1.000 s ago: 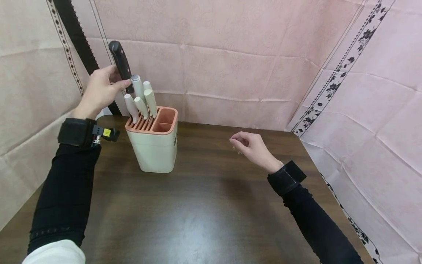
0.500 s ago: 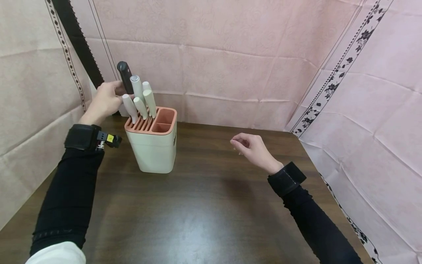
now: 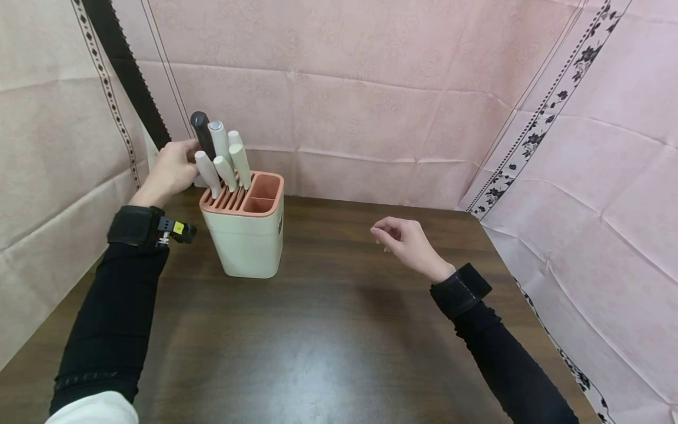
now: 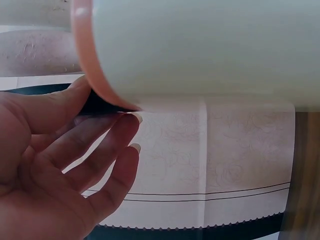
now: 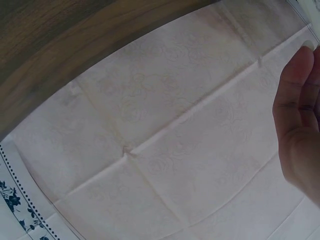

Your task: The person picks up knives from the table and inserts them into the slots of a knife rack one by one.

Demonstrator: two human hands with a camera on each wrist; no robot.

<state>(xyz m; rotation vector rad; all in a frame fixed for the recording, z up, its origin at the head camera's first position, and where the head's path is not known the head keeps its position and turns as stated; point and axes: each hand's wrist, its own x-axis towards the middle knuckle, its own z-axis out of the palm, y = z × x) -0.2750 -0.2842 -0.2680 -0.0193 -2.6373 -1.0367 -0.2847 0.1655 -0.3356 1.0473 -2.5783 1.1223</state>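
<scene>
In the head view, a pale green knife block (image 3: 245, 244) with an orange slotted top stands at the left rear of the table. Several knives with whitish handles (image 3: 222, 138) stick up from its slots. Behind them rises a black-handled knife (image 3: 202, 131), low at the block's back left corner. My left hand (image 3: 170, 168) holds its handle; the blade is hidden. The left wrist view has thumb and fingers of the left hand (image 4: 60, 155) pinching the dark knife (image 4: 42, 90) beside the orange rim (image 4: 86, 45). My right hand (image 3: 408, 242) hovers, fingers loosely curled, holding nothing.
The block's top has two square orange compartments (image 3: 261, 205) on its right side. Brown wood-grain table (image 3: 318, 330) lies beneath both arms. Pale pink patterned cloth (image 3: 360, 118) hangs along the back and both sides.
My left hand has moved down and slightly right with the black-handled knife, which now sits lower behind the pale handles. The right hand has hardly moved.
</scene>
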